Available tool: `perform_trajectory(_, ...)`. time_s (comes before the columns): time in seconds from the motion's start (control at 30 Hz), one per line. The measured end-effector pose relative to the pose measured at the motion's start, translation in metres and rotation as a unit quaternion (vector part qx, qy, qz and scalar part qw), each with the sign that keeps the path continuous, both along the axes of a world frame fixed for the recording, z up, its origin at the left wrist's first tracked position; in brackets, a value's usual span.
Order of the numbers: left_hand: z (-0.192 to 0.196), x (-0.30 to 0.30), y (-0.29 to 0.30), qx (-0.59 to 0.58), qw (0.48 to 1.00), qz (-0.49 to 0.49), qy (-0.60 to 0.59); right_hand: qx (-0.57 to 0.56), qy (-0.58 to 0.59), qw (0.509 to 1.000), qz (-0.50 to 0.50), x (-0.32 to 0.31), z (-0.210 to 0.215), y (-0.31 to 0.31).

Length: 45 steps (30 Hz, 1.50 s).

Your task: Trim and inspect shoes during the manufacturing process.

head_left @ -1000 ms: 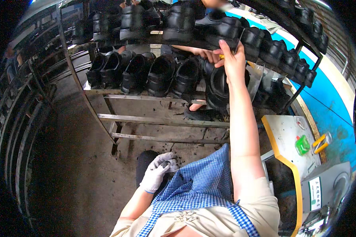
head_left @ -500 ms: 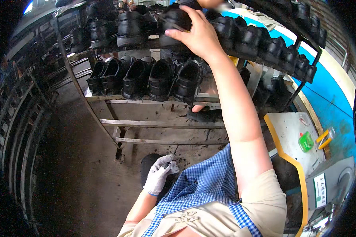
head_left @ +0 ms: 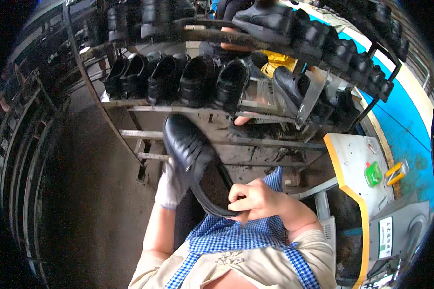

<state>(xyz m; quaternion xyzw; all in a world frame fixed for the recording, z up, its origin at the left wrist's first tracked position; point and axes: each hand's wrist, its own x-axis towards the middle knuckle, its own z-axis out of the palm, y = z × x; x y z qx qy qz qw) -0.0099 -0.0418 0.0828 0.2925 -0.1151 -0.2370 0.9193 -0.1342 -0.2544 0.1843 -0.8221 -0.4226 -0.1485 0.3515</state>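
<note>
A black leather shoe is held tilted in front of my apron, its toe pointing up and away to the left, its opening facing me. My bare right hand pinches the heel edge of its collar, thumb and fingers pressed together. On the other side, my left hand, in a white glove, is closed against the shoe's left side near the sole. The shoe's body hides most of the left fingers.
A metal rack ahead bears rows of black shoes; one row stands on its lower shelf. Another shoe lies sideways on the shelf above. To the right is a white, yellow-edged table with a green bottle. More racking stands left.
My right hand has come down from the upper shelf with the black shoe. My left hand has moved up and left onto that shoe.
</note>
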Motion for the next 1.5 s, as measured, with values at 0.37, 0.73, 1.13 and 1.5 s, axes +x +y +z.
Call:
perform_trajectory(0.37,0.018,0.013,-0.021,0.265,0.93,0.128,-0.222,0.141,0.152,0.974,-0.088,0.005,-0.059,-0.028)
perform_trajectory(0.73,0.042,-0.034,-0.015,0.239,0.946,-0.11,-0.19,-0.018,-0.03,0.993,-0.112,0.029,0.006,-0.015)
perform_trajectory(1.13,0.039,-0.037,-0.027,0.307,0.866,-0.177,-0.352,-0.428,-0.006,0.901,-0.07,0.015,0.052,0.001)
perform_trajectory(1.5,0.034,-0.032,-0.026,0.272,0.896,-0.184,-0.298,0.012,0.166,0.986,-0.022,0.034,-0.003,-0.027)
